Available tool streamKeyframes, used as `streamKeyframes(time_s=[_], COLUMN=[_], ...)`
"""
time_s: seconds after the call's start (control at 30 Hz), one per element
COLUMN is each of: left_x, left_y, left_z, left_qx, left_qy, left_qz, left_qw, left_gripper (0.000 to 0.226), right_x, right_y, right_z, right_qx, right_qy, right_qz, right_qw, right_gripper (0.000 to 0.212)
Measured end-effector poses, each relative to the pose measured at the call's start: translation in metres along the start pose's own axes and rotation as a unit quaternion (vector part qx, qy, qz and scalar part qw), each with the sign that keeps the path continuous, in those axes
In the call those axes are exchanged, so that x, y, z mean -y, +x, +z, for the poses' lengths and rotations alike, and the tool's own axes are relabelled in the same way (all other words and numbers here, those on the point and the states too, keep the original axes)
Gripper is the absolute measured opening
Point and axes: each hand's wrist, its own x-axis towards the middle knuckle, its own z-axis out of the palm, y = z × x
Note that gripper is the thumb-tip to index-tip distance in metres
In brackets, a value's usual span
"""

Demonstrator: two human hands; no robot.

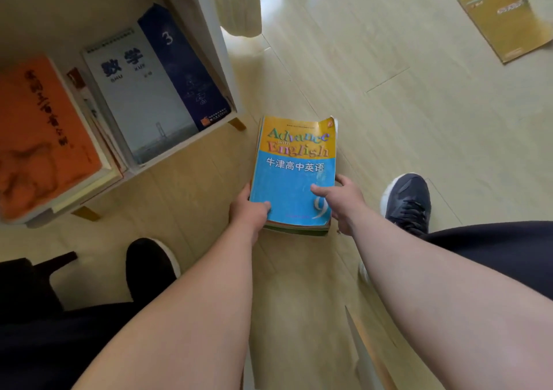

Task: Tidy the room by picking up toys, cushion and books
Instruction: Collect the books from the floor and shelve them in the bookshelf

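A textbook stack [294, 177] is clasped by left hand [250, 213] and right hand [342, 202]. Placement in the bookcase [214, 39] is likely needed next.

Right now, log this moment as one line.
left hand: holds stack | right hand: holds stack | shelf: left of stack | yellow book: on floor

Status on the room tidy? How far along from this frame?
Done: an orange-covered book and a white-and-navy maths textbook already lie in the white shelf unit. In hand: left hand and right hand grip a stack topped by a blue-and-yellow English textbook, just outside the shelf. Left: a mustard-yellow paperback lies on the wooden floor far right. No toys or cushion in view.
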Motion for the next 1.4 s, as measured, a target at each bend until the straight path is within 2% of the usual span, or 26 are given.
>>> streamKeyframes(time_s=[0.1,0.2,0.3,0.4,0.47,0.53,0.6,0.8,0.93,1.0,1.1,1.23,1.33,1.4], left_x=[-0.004,-0.004,-0.004,-0.004,-0.003,-0.003,-0.006,-0.006,0.000,0.006,0.007,-0.009,-0.018,-0.020], left_y=[0.000,0.001,0.006,0.012,0.012,0.013,0.010,0.009,0.010,0.014,0.015,0.012,0.013,0.013], left_z=[0.006,0.011,0.011,0.009,0.007,0.005,0.006,0.017,0.021,0.016,0.010,0.006,0.003,0.005], left_qx=[0.003,0.015,-0.004,-0.041,-0.060,-0.082,-0.094,-0.123,-0.123,-0.131,-0.175,-0.259,-0.257,-0.228], left_qy=[0.024,0.034,0.012,0.048,0.085,0.130,0.171,0.249,0.310,0.332,0.310,0.210,0.175,0.172], left_qz=[0.002,-0.017,-0.046,-0.048,-0.039,-0.034,-0.043,-0.034,-0.041,-0.038,-0.028,0.013,0.052,0.064], left_qw=[1.000,0.999,0.999,0.997,0.994,0.988,0.980,0.960,0.942,0.933,0.934,0.943,0.949,0.956], left_gripper=[0.062,0.063,0.056,0.042,0.042,0.046,0.049,0.046,0.051,0.045,0.030,0.022,0.024,0.028], right_x=[-0.012,-0.016,-0.016,-0.008,0.007,0.025,0.039,0.066,0.058,0.052,0.045,0.044,0.045,0.046], right_y=[0.006,0.014,0.016,0.010,0.007,0.008,0.011,0.016,0.018,0.020,0.021,0.017,0.017,0.016], right_z=[-0.005,-0.011,-0.015,-0.020,-0.027,-0.036,-0.046,-0.051,-0.045,-0.044,-0.047,-0.050,-0.050,-0.051], right_qx=[-0.044,-0.103,-0.159,-0.202,-0.209,-0.189,-0.189,-0.135,-0.113,-0.111,-0.120,-0.119,-0.116,-0.111], right_qy=[-0.060,-0.103,-0.142,-0.175,-0.179,-0.144,-0.078,0.169,0.223,0.229,0.232,0.266,0.298,0.316], right_qz=[0.017,0.025,0.014,-0.012,-0.064,-0.132,-0.161,-0.114,-0.058,-0.051,-0.050,-0.044,-0.039,-0.036], right_qw=[0.997,0.989,0.977,0.963,0.959,0.962,0.966,0.970,0.967,0.966,0.964,0.956,0.947,0.942], right_gripper=[0.059,0.032,0.016,0.019,0.017,0.015,0.018,0.030,0.024,0.024,0.025,0.028,0.030,0.031])
